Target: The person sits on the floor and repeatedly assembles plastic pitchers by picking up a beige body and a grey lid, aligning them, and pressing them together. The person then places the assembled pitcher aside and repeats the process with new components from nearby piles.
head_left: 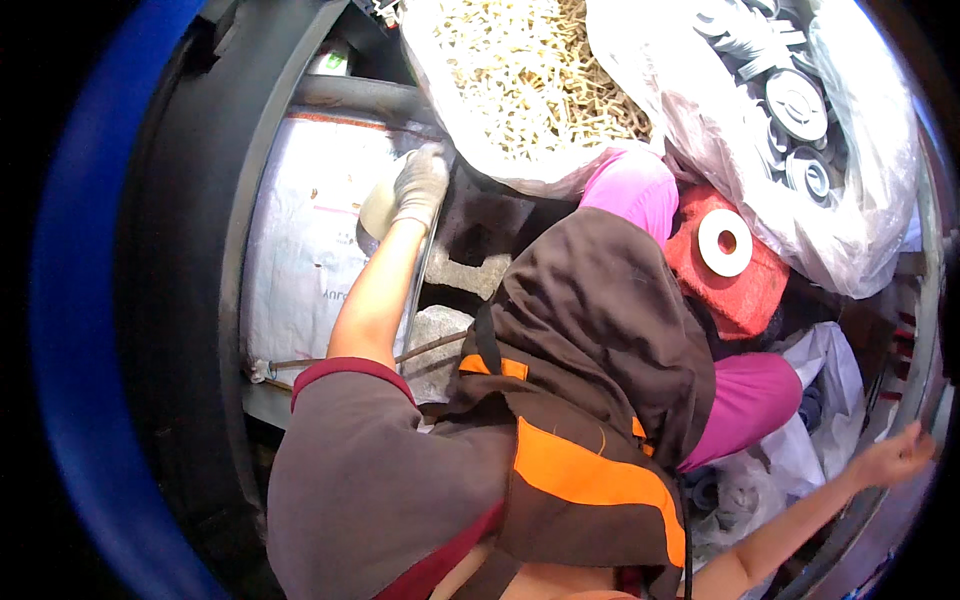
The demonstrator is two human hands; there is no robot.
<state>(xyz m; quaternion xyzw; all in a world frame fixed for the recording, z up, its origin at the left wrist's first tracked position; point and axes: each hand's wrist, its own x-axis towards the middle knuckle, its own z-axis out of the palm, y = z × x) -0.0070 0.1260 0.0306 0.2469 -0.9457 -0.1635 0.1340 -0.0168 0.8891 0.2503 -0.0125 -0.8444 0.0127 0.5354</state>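
Observation:
My left hand (422, 182), in a pale work glove, is at the far end of a white woven sack (300, 220) spread flat. Its fingers are curled at the edge of a round cream disc (378, 208), partly hidden by the glove. My right hand (895, 456) is bare and reaches out to the far right, beside a curved metal rail (925, 330). Its fingers are curled in, and what they hold, if anything, does not show. On a red block (752, 296) beyond my knees lies a white ring (725, 243) with a dark centre hole.
A large bag of small yellowish pieces (540, 90) stands ahead. To its right, a clear plastic bag holds grey round plastic parts (797, 104). Concrete blocks (465, 275) lie beside the sack, and a thin stick (435, 346) crosses near my left elbow. A dark metal frame (240, 180) borders the left.

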